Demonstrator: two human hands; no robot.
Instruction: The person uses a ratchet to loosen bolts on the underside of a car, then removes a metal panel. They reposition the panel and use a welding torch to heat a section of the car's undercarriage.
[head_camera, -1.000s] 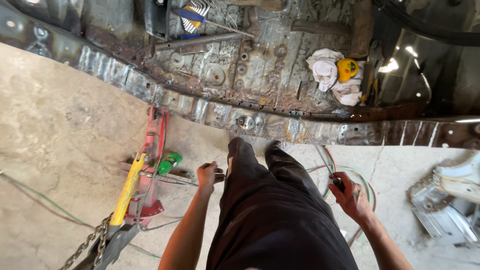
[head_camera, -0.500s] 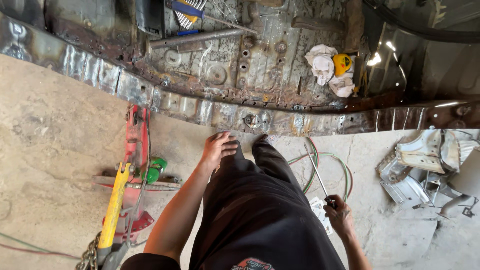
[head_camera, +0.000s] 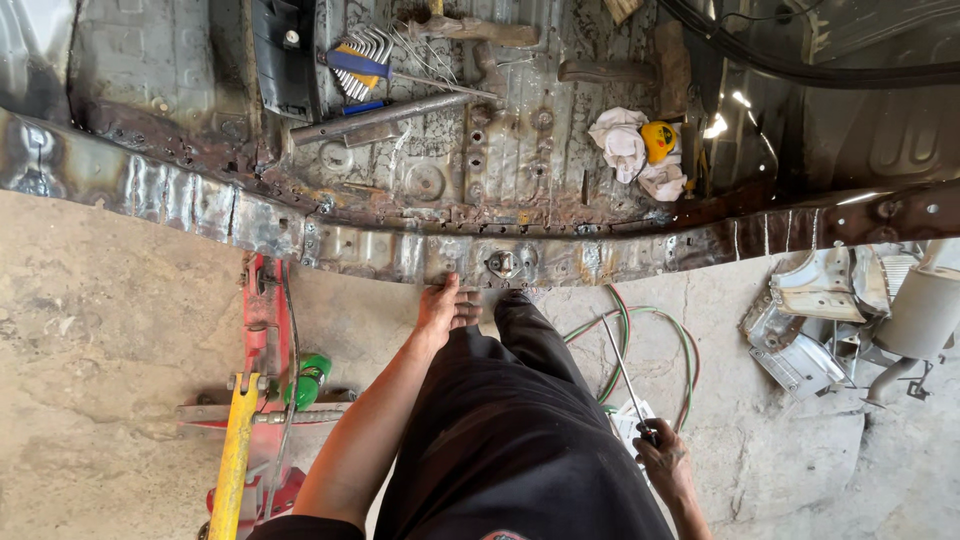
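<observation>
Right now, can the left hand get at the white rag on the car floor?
Probably not without leaning in: the left hand rests at the rusty sill, and the white rag lies well beyond, up to the right, though nothing blocks the way.

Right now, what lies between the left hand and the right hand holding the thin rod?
In the head view, the person's dark trouser leg lies between the left hand and right hand gripping the rod.

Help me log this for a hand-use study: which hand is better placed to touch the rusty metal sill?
Left, likely. The left hand already rests at the sill edge, fingers spread. The right hand is low, away from it, gripping a thin rod.
</observation>
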